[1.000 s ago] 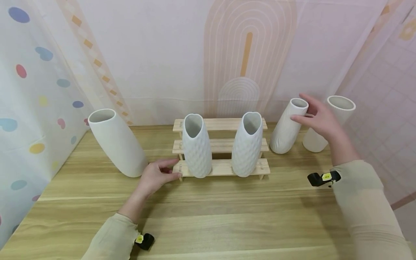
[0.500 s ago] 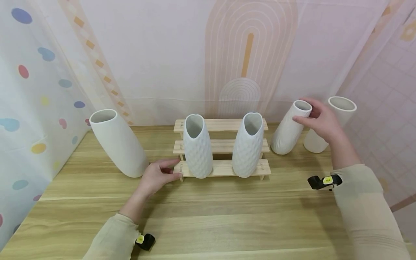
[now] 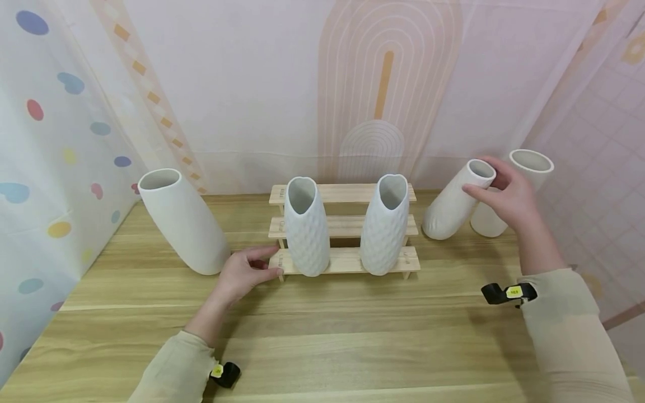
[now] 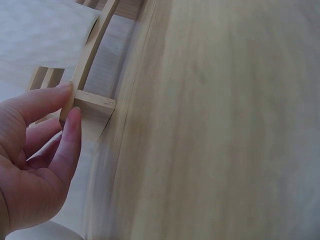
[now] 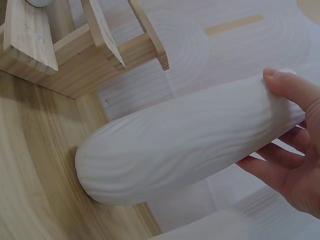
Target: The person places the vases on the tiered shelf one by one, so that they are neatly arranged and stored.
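Observation:
My right hand (image 3: 511, 196) grips a slim white ceramic vase (image 3: 450, 204) near its rim, thumb on the front side and fingers behind. The vase leans to the right, with its base at the tabletop. Wavy ridges on the same vase (image 5: 180, 145) show in the right wrist view. My left hand (image 3: 242, 274) pinches the left end of the lowest step of a three-step wooden display rack (image 3: 344, 261). In the left wrist view, thumb and forefinger of the left hand (image 4: 42, 155) meet at the step's corner. Two dimpled white vases (image 3: 307, 238) with notched rims stand on that step.
A tall smooth white vase (image 3: 186, 224) stands left of the rack, close to my left hand. Another white vase (image 3: 489, 218) stands behind my right hand, partly hidden by it. Patterned curtains (image 3: 252, 84) hang behind the wooden table (image 3: 322, 336) and along both sides.
The ridged vase has tipped further to the right in my right hand, its top moving right and slightly down while its base stays nearly in place. My left hand holds still on the rack.

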A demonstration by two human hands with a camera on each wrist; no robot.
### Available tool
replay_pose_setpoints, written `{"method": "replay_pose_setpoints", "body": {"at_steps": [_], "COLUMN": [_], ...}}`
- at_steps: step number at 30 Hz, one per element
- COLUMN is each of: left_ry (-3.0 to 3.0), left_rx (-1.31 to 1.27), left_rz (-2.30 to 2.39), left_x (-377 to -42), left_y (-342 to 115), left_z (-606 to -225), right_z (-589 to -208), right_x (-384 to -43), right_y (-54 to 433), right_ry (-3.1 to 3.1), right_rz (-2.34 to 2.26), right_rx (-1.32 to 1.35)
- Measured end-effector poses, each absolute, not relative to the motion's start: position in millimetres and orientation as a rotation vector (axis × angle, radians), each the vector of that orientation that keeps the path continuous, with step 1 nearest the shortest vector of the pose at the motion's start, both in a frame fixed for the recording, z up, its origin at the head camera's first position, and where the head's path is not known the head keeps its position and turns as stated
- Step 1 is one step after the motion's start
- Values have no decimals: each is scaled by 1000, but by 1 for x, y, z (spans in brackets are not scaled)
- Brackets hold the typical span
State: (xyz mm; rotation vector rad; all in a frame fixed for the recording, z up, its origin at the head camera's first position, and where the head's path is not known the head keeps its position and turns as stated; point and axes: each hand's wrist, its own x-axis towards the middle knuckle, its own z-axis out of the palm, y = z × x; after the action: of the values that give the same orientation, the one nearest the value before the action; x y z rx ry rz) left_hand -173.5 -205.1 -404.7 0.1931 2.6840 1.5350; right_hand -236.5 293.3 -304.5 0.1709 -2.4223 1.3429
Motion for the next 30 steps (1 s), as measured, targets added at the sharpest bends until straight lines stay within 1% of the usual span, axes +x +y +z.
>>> {"method": "replay_pose_setpoints", "body": {"at_steps": [7,20,24,30], "left_ry": [2696,2688,2691,2696], "left_rx": [198,204,197,182], "left_rz": [1529,1544,1538,1529], "left_x": [-171,-170,-170,-171], "left_y": [-205,-206,-206,-207], "left_z": [-404,-404,-405,-405], "right_z": [-299,-245,-230,-209], "right_x": [-227,-219,-222,-226], "right_y": [297,298,293,276], "right_ry": [-2375,-2236,-2165,-1926], "right_rz": [1360,1426,1492,1810], "right_rx": [168,163,246,453]}}
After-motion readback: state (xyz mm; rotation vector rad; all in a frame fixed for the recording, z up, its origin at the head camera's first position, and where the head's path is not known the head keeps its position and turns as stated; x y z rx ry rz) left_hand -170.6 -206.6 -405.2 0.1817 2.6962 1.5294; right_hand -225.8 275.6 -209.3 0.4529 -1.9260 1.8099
